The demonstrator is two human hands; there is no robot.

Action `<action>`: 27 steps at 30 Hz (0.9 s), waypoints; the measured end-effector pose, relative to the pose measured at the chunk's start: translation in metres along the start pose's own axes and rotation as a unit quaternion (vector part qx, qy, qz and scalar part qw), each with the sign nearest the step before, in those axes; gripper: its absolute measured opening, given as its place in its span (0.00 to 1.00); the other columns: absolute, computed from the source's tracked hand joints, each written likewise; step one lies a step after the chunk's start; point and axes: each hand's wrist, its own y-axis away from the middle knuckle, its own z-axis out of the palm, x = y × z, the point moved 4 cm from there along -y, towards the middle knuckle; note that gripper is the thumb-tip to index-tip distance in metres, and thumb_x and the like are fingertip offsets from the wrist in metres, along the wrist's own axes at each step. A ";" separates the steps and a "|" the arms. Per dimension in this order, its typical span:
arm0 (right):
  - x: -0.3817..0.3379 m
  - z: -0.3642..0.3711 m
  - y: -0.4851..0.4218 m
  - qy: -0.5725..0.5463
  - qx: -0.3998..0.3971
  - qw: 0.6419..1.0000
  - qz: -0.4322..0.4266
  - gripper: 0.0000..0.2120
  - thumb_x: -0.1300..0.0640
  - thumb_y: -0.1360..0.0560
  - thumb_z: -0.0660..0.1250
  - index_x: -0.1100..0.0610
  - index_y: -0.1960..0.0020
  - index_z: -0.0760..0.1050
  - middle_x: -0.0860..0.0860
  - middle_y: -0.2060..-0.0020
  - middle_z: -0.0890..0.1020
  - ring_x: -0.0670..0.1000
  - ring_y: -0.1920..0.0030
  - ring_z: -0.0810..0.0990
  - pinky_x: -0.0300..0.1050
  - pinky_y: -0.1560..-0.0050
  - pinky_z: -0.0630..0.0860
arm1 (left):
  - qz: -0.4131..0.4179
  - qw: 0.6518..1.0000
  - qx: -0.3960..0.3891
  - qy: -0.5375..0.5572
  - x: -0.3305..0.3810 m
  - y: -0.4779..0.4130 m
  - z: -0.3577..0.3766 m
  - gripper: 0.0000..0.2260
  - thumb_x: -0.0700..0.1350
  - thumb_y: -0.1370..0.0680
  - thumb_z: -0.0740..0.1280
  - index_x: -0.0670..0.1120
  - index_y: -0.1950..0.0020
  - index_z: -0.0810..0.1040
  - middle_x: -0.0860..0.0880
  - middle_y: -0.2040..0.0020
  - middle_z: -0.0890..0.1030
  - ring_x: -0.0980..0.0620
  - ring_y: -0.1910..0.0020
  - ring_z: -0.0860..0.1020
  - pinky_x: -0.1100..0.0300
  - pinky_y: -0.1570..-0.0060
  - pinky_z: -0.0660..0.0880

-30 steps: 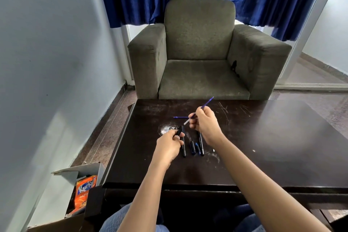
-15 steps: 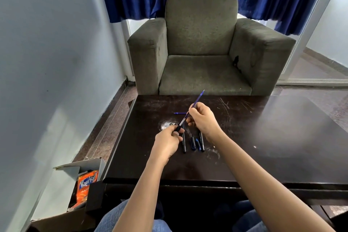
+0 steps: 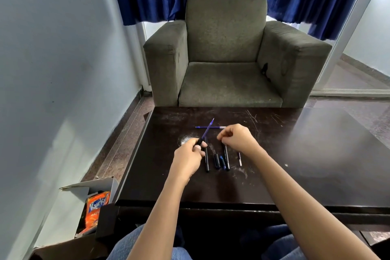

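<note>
we now hold the blue refill (image 3: 208, 130) in the left hand (image 3: 187, 159) alone, pinched at its black lower end, its tip slanting toward the far edge of the table (image 3: 295, 154). the right hand (image 3: 237, 138), which gripped the refill a moment ago, has let go and drawn off to the right, fingers curled above the black pens (image 3: 226, 157); whether they pinch anything we cannot tell.
</note>
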 end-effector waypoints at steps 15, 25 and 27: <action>0.031 0.054 0.005 0.327 -0.087 0.941 -0.021 0.21 0.50 0.29 0.71 0.61 0.40 0.76 0.57 0.41 0.71 0.58 0.37 0.66 0.48 0.42 0.72 | 0.006 1.000 0.003 0.002 0.001 0.000 -0.003 0.14 0.41 0.18 0.54 0.50 0.48 0.79 0.52 0.58 0.79 0.60 0.63 0.74 0.70 0.65 0.69; 0.023 0.059 0.009 0.321 -0.025 0.947 -0.005 0.14 0.54 0.25 0.64 0.61 0.42 0.76 0.56 0.42 0.76 0.56 0.37 0.70 0.48 0.46 0.74 | 0.010 1.000 -0.002 -0.002 0.003 0.002 -0.003 0.14 0.41 0.17 0.54 0.50 0.48 0.78 0.52 0.57 0.79 0.60 0.63 0.74 0.70 0.65 0.69; 0.024 0.061 0.010 0.322 -0.016 0.946 0.000 0.14 0.55 0.25 0.64 0.60 0.42 0.76 0.56 0.42 0.77 0.56 0.37 0.71 0.48 0.46 0.74 | 0.010 1.000 -0.004 -0.003 0.003 0.002 -0.003 0.13 0.41 0.17 0.54 0.51 0.48 0.78 0.52 0.57 0.79 0.59 0.62 0.74 0.70 0.64 0.69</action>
